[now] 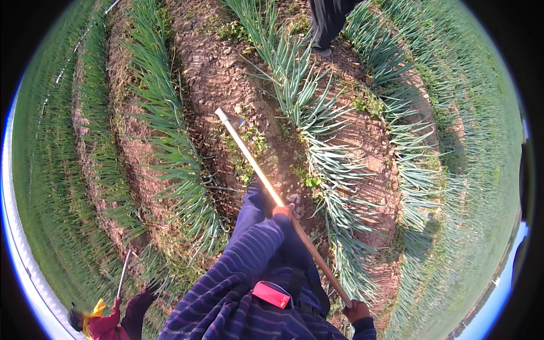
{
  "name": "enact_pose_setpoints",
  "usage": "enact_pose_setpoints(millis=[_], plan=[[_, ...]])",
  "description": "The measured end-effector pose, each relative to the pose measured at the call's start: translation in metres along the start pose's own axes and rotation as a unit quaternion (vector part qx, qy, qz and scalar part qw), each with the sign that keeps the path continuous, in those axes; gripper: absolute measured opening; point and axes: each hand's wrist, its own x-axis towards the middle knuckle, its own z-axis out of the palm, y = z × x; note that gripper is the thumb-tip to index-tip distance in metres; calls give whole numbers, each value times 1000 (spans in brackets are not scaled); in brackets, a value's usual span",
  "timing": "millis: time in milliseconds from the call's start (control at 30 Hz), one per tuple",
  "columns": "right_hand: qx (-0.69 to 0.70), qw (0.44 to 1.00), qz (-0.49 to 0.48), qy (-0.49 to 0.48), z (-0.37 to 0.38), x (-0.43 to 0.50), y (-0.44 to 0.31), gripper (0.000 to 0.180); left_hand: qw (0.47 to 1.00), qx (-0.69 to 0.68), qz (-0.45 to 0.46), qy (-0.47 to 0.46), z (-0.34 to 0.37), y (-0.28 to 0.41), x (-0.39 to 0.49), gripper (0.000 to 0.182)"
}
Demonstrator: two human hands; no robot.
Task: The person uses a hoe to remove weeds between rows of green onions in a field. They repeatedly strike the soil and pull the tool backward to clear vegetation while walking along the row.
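Observation:
A hoe with a long wooden handle (255, 165) runs slantwise across the view, from upper left to lower right. My left hand (284, 211) is closed around the middle of the handle, in front of my legs. Near the handle's lower end, my right hand (357, 311) grips it. The hoe's head (231, 117) is at the far end, over the soil between two rows of onion-like plants; its blade is partly in shadow. Low leafy weeds (258, 142) grow beside the handle in that strip of soil.
Green rows flank me, one on the left (165, 123) and one on the right (316, 148). At the top stands a person in dark trousers (327, 21). Another person in red (108, 325) holds a long-handled tool (123, 274) at the lower left.

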Motion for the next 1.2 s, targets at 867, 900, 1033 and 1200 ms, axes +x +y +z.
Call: enact_pose_setpoints(millis=[867,900,1033,1200], plan=[[151,964,125,-181,-87,-37,-18,30,993,15,-89,-71,31,-47,-8,18],[173,960,120,-186,-78,-37,-9,28,992,33,-96,-76,33,-54,-13,18],[167,965,101,-173,-43,-32,2,27,989,49,-106,-86,38,-58,-23,15],[136,985,44,-97,-24,-19,-34,37,992,14,-96,-78,49,-29,-17,12]])
